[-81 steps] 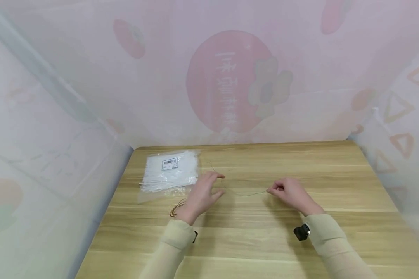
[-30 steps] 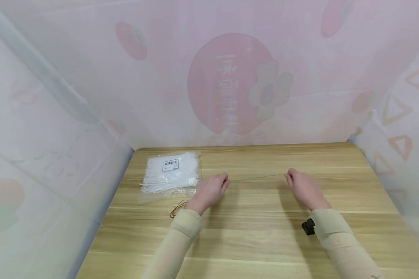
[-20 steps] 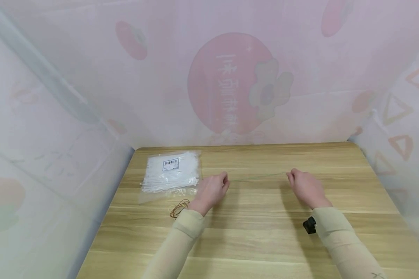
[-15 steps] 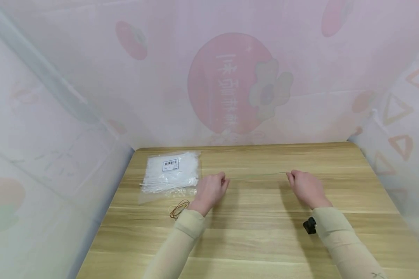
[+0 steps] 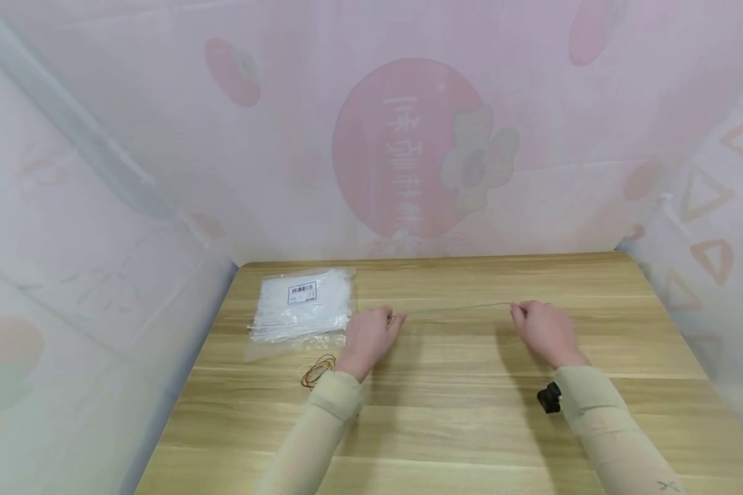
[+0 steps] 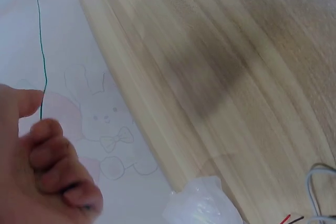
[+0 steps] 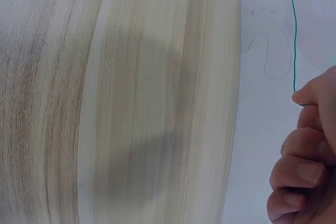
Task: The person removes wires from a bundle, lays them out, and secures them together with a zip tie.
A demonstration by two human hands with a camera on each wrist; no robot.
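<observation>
A thin green wire (image 5: 458,309) runs nearly straight between my two hands above the table. My right hand (image 5: 546,333) pinches its right end between thumb and forefinger, the other fingers curled, as the right wrist view shows. At the other end my left hand (image 5: 369,338) holds the wire. In the left wrist view the wire passes the thumb tip and goes into the curled fingers (image 6: 52,153), with a small gap between thumb and forefinger. The part of the wire inside the left fist is hidden.
A clear bag of white strips (image 5: 303,309) with a barcode label lies beyond my left hand. Beside my left wrist lies a loose coil of brownish wire (image 5: 318,371). The wood table (image 5: 470,426) meets printed cloth walls at its back and sides.
Earlier my left hand was spread beside a slack wire; it then closed on it. My right hand moved farther away and right, straightening the wire. Lately my left thumb has parted slightly from the forefinger.
</observation>
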